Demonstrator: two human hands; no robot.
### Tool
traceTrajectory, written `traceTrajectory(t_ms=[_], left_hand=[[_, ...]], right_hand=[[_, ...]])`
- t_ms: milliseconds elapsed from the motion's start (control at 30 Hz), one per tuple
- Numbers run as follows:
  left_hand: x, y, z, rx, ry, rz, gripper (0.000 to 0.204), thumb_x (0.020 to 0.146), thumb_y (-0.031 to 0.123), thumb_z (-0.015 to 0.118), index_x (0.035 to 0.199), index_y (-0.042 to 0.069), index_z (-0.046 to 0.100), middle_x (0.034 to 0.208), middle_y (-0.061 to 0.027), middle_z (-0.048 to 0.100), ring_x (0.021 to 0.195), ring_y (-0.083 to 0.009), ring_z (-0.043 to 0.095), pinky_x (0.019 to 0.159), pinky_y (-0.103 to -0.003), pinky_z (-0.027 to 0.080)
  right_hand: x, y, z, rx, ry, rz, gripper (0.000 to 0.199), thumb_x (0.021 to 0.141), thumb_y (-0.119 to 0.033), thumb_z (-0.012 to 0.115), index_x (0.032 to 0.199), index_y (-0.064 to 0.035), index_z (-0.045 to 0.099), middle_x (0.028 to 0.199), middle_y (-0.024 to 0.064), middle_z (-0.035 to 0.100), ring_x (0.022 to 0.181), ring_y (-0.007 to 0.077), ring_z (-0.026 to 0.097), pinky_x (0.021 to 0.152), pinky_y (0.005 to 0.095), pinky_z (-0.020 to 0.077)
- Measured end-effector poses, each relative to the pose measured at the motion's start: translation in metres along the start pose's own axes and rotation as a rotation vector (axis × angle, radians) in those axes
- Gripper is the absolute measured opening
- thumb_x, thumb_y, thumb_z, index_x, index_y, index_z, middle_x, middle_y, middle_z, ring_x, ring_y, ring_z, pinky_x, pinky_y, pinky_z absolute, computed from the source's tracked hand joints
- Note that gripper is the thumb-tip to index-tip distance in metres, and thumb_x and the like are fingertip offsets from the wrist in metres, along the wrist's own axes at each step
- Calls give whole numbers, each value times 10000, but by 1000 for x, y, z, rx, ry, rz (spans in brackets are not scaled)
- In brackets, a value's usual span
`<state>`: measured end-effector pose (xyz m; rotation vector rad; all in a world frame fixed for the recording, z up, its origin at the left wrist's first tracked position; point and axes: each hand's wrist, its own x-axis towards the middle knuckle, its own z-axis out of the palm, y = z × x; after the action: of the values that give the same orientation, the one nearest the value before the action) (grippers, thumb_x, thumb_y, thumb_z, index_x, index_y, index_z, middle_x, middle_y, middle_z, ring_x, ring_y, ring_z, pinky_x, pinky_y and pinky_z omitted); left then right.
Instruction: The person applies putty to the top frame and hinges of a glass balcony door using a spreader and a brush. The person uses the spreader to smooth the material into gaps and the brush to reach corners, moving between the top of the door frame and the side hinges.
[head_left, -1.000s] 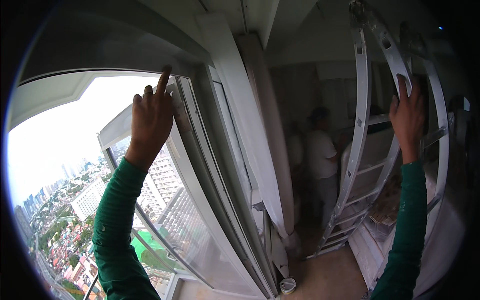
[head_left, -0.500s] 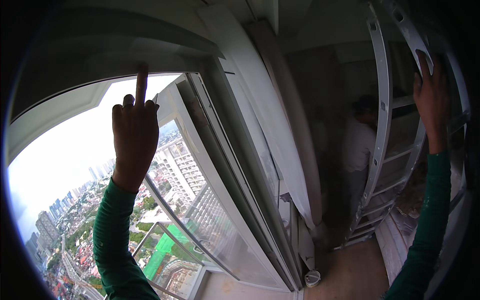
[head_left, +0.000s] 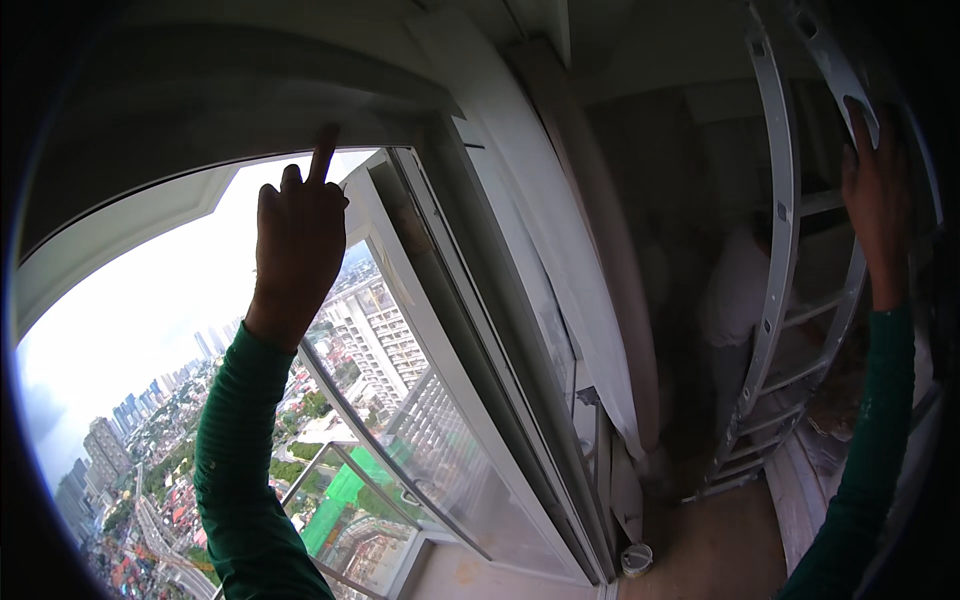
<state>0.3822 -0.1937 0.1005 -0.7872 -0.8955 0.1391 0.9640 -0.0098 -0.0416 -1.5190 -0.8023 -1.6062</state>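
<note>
My left hand (head_left: 302,245) is raised to the dark head of the door frame (head_left: 390,125). One finger stretches up against the frame's lower part and the others are bent; I see nothing held in it. Just right of it stands the tilted glass door panel (head_left: 470,440) with its pale frame. On the right, my right hand (head_left: 880,205) rests with its fingers round the upper side rail of an aluminium ladder (head_left: 782,200). Both arms are in green sleeves.
A person (head_left: 738,290) in a pale top is behind the ladder in the dim room. A small tub (head_left: 637,560) is on the brown floor (head_left: 700,540). Long white sheeting (head_left: 560,230) hangs beside the frame. Outside are a railing (head_left: 330,470) and a city far below.
My left hand has slid a little to the right along the frame head, its finger now leaning right. The view has shifted slightly. My right hand stays on the ladder.
</note>
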Motion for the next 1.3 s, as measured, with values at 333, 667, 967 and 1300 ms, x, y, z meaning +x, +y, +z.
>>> traceTrajectory(t_ms=[333, 667, 967, 1300], left_hand=[[-9, -35, -30, 89, -90, -40, 205, 897, 143, 777, 749, 80, 651, 1558, -141, 506, 753, -162, 625, 565, -257, 450], [0, -10, 4, 158, -47, -7, 313, 848, 110, 810, 644, 66, 577, 1621, -130, 430, 730, -137, 631, 541, -223, 429], [-16, -43, -54, -103, 116, -231, 292, 952, 260, 737, 754, 54, 678, 1495, -97, 567, 850, -176, 697, 713, -314, 573], [-75, 35, -64, -1026, 349, -487, 328, 975, -24, 631, 1301, 4, 651, 1162, -218, 740, 991, -324, 765, 790, -424, 645]], right_hand=[[-2, 7, 18, -32, 11, -8, 571, 1019, -219, 587, 1559, -255, 403, 1465, 131, 500, 1184, 313, 630, 946, 406, 570], [2, 1, -3, -67, -11, -34, 597, 987, -183, 636, 1544, -226, 427, 1434, 137, 515, 1177, 296, 620, 966, 403, 549], [2, -2, -13, -7, -1, -17, 604, 954, -186, 662, 1521, -232, 457, 1406, 123, 530, 1142, 305, 623, 949, 408, 542], [11, -11, -41, 59, -56, 28, 550, 928, -202, 687, 1452, -196, 522, 1309, 164, 549, 1186, 340, 595, 975, 458, 529]])
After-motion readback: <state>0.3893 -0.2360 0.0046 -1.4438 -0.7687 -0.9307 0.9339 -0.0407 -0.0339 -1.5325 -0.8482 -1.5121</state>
